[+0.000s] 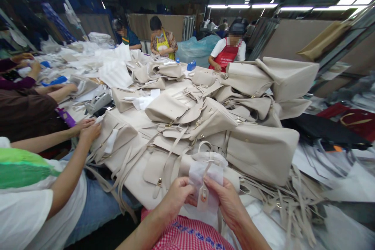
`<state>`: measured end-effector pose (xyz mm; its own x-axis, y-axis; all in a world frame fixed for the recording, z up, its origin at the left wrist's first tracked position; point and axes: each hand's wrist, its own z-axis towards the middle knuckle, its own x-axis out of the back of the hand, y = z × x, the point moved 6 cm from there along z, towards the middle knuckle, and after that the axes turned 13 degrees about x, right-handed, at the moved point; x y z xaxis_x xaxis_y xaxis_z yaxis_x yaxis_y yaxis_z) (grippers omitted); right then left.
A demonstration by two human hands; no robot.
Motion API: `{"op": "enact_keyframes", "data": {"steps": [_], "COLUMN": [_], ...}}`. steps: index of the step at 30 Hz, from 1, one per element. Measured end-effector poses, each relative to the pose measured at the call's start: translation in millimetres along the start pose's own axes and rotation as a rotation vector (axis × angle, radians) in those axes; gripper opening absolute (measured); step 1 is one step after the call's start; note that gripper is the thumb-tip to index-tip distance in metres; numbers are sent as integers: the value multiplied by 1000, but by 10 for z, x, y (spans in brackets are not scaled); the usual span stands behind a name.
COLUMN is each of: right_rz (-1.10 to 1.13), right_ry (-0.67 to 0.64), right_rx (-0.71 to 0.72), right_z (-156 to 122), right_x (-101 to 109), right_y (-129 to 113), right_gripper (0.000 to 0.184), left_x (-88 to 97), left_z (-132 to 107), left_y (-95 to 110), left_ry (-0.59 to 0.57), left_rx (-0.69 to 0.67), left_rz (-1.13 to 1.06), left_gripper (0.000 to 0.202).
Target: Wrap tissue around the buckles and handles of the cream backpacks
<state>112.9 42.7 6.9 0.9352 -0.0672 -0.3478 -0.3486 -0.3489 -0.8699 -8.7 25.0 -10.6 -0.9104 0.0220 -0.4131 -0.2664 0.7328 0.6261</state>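
Observation:
My left hand (pixel 181 193) pinches the left edge of a thin white wrapping sheet (pixel 215 172), which lies behind a short beige strap tab (pixel 203 199) with a metal clasp. From the right, my right hand (pixel 224 199) grips the same sheet, its thumb pressed beside the tab. Both hands are closed, close together at the table's front edge. Just beyond them is a beige bag (pixel 183 166), partly covered by the sheet and my hands. A flap with a gold-coloured clasp (pixel 159 182) lies left of my left hand.
Several beige bags (pixel 260 148) are piled ahead and to the right, with loose straps (pixel 290 203) hanging at the right. At my left, a co-worker's hands (pixel 89 129) work on another bag (pixel 113 133). A tape dispenser (pixel 99 103) stands beyond. Other people sit across the table.

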Motion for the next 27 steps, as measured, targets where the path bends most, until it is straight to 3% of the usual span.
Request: {"op": "enact_keyframes", "data": {"steps": [2, 7, 10, 12, 17, 21, 27], "right_rz": [-6, 25, 43, 44, 20, 27, -1], "right_ry": [-7, 30, 34, 3, -31, -12, -7], "right_rx": [4, -1, -3, -2, -7, -3, 22], "right_z": [0, 16, 31, 32, 5, 3, 28], "right_x": [6, 51, 54, 33, 11, 29, 57], "right_y": [1, -16, -13, -8, -12, -19, 23], "right_gripper": [34, 32, 32, 32, 32, 32, 32], "left_x": [35, 122, 72, 4, 90, 226, 181], "left_z": [56, 86, -4, -40, 75, 106, -108], "left_y": [-30, -92, -63, -32, -53, -112, -184], "left_ry": [68, 64, -52, -115, 107, 168, 22], "left_rx": [4, 7, 12, 8, -14, -16, 97], "left_rz": [74, 56, -101, -81, 231, 297, 88], "left_gripper": [22, 15, 25, 29, 18, 14, 27]}}
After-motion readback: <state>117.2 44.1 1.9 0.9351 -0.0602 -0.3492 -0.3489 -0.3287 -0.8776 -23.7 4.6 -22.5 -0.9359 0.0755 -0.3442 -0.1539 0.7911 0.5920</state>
